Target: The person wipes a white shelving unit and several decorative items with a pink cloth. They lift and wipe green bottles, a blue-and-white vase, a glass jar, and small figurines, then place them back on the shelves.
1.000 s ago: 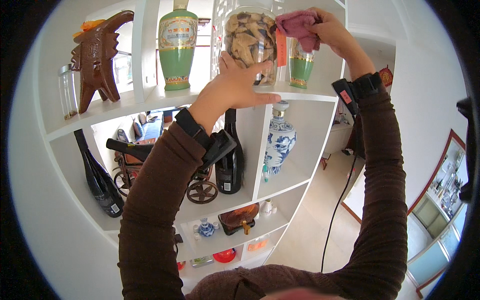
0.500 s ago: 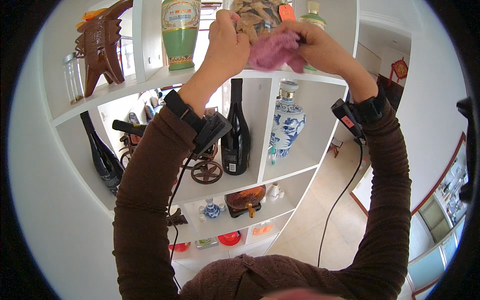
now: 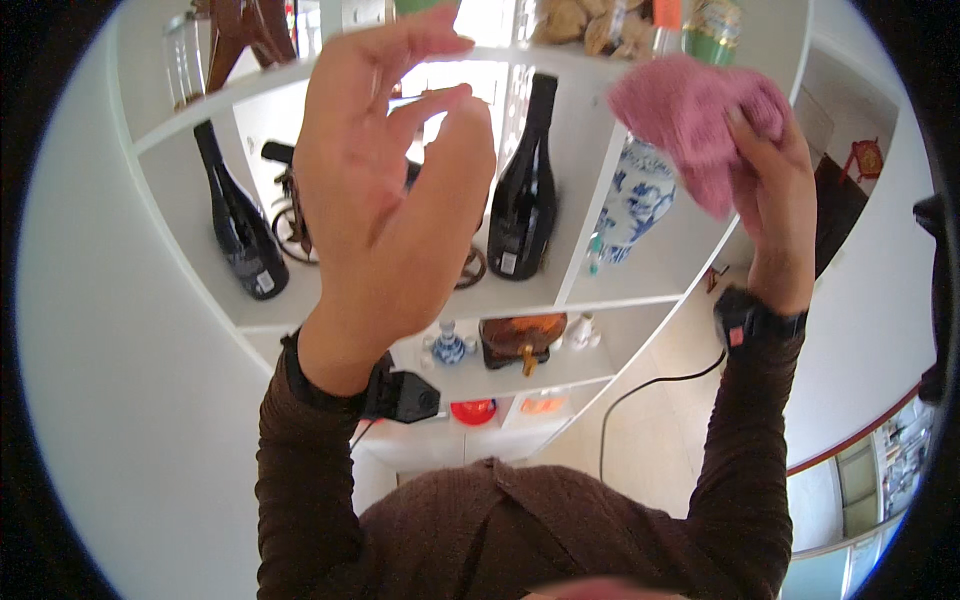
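Note:
My right hand (image 3: 783,190) grips a crumpled pink cloth (image 3: 690,115) and holds it in front of the upper right of the white shelf unit. Partly behind the cloth stands a blue-and-white porcelain vase (image 3: 640,195). My left hand (image 3: 395,200) is raised before the shelves, its fingers curved and apart, with nothing in it. To its right a dark wine bottle (image 3: 523,195) stands in the middle compartment. A clear container of dried brown pieces (image 3: 590,25) sits on the top shelf between the two hands, cut off by the picture's upper edge.
A second dark bottle (image 3: 238,225) leans at the left. Next to the dried pieces is a green bottle (image 3: 712,35). A brown wooden figure (image 3: 250,40) and a glass jar (image 3: 185,60) occupy the top left. Lower down are a small blue-and-white flask (image 3: 449,345) and a wooden barrel (image 3: 520,335).
Both hands have come away from the dried pieces' container and down toward me. My left hand moved left and opened; my right hand carried the cloth to the right. The view has shifted downward.

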Demonstrator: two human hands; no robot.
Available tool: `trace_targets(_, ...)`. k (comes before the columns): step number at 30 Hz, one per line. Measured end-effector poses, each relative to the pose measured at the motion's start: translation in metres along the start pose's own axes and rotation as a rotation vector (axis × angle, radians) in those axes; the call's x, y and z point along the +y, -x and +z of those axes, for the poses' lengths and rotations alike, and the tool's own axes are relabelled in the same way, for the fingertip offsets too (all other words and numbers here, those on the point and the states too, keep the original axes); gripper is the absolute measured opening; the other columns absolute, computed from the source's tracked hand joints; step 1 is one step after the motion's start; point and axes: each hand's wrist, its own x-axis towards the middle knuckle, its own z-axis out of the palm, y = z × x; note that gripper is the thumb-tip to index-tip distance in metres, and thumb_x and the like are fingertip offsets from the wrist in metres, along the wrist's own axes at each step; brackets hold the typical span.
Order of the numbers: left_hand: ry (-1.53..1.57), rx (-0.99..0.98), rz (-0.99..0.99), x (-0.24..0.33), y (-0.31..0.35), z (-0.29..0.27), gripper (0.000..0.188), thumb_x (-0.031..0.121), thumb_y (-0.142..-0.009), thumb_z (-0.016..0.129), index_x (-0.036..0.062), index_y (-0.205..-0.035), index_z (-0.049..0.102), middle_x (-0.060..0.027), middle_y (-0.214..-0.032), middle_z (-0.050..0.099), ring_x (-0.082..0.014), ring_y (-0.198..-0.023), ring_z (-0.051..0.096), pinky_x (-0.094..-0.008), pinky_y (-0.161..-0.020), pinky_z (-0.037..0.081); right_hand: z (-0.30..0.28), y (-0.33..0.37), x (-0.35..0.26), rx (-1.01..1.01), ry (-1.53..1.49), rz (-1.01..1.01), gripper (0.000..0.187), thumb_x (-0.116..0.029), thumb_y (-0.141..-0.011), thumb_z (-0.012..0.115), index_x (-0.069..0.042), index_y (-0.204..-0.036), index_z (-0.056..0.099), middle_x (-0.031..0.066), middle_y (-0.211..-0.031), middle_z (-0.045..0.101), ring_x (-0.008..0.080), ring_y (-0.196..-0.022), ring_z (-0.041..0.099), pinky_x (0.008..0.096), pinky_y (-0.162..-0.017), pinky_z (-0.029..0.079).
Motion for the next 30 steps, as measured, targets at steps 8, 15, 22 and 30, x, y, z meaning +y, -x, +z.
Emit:
trace_targets(8, -0.306, -0.05, -0.617, 0.016, 0.143, -0.053, 0.024, -0.005, -0.087, 0.059, 0.0, -0.11, 0.057, -0.0193, -0.133, 0.055, -0.0257, -0.117, 0.06, -0.0356, -0.1, 0.046, -0.013, 0.167, 0.083, 0.279, -0.323, 0.584, 0.031, -0.01, -0.098, 0.056, 0.003, -0.126, 0.055, 0.0141, -0.114, 0.066, 0.0212, -0.102, 0.066, 0.0331, -0.087, 0.054)
trace_targets(15, -0.981, -0.31, -0.687, -0.005, 0.224, -0.084, 0.057, 0.019, -0.085, 0.07, 0.0061, -0.137, 0.05, -0.022, -0.155, 0.033, -0.0403, -0.144, 0.028, -0.0527, -0.115, 0.024, -0.037, 0.261, 0.132, 0.486, -0.287, 0.939, 0.032, -0.014, -0.094, 0.047, 0.002, -0.119, 0.058, 0.0108, -0.099, 0.067, 0.0189, -0.084, 0.066, 0.0309, -0.07, 0.055)
trace_targets(22, -1.171, -0.487, -0.626, -0.047, 0.263, -0.073, 0.094, 0.048, -0.082, 0.074, 0.0115, -0.156, 0.028, -0.0237, -0.164, 0.007, -0.0453, -0.15, 0.005, -0.0628, -0.117, 0.002, -0.032, 0.278, 0.152, 0.588, -0.583, 0.945, 0.046, -0.007, -0.09, 0.043, -0.004, -0.135, 0.047, 0.0164, -0.123, 0.06, 0.0313, -0.106, 0.063, 0.0424, -0.082, 0.056)
trace_targets(30, -1.055, -0.333, -0.576, -0.045, 0.257, -0.047, 0.083, 0.03, -0.08, 0.078, 0.0059, -0.149, 0.038, -0.026, -0.158, 0.023, -0.0424, -0.148, 0.019, -0.0587, -0.118, 0.011, -0.028, 0.284, 0.153, 0.574, -0.812, 0.876, 0.058, 0.006, -0.088, 0.038, -0.004, -0.146, 0.037, 0.0224, -0.139, 0.048, 0.0392, -0.123, 0.056, 0.0539, -0.096, 0.054)
